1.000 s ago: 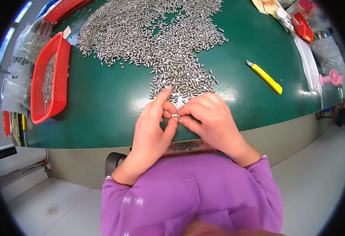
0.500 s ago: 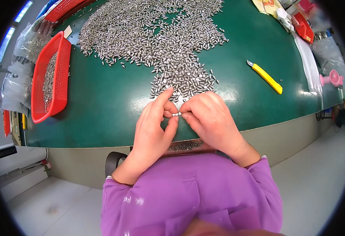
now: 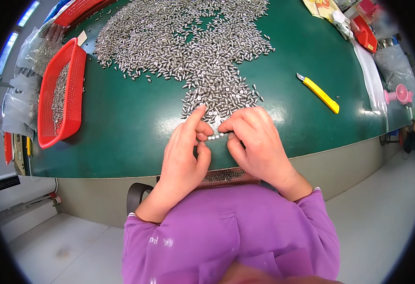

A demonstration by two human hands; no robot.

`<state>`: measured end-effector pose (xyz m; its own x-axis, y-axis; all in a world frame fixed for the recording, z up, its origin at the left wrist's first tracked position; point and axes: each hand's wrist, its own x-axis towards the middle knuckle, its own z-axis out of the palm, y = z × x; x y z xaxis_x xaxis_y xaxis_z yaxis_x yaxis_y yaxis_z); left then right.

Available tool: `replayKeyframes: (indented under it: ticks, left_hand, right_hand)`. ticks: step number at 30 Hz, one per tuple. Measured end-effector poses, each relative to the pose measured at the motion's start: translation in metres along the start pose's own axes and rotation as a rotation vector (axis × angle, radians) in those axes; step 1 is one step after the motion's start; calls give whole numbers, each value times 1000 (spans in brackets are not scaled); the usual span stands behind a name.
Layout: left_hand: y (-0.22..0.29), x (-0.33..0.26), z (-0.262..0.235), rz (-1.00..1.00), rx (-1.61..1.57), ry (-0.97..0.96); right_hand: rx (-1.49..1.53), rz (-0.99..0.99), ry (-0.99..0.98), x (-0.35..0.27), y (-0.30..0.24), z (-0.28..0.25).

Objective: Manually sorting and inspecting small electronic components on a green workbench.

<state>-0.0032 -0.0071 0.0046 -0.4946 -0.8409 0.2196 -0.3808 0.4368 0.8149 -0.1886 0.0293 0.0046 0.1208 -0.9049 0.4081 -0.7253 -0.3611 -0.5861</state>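
Over at the green table (image 3: 122,132), the left hand (image 3: 183,144) and right hand (image 3: 258,137) flank a short row of silvery metal pieces (image 3: 216,137) near a heap of pointed metal parts (image 3: 146,40); red perforated basket (image 3: 75,102) leftward, yellow utility knife (image 3: 321,95) rightward.

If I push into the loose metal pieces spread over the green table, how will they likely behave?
The metal pieces look rounded with tapered ends, so they would probably roll or swivel rather than slide straight. Their bright sheen suggests smooth surfaces, perhaps slippery to grip. Lying heaped and touching, they would likely shift their neighbours too.
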Motion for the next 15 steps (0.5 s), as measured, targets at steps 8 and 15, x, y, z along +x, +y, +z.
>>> replayKeyframes:
  ticks: [8, 15]
  left_hand:
    - [-5, -3, 3, 93, 92, 63]
    - [4, -16, -12, 214, 20, -212]
  right_hand:
    - [8, -56, 14, 0, -3, 1]
    - [0, -149, -73, -22, -4, -15]
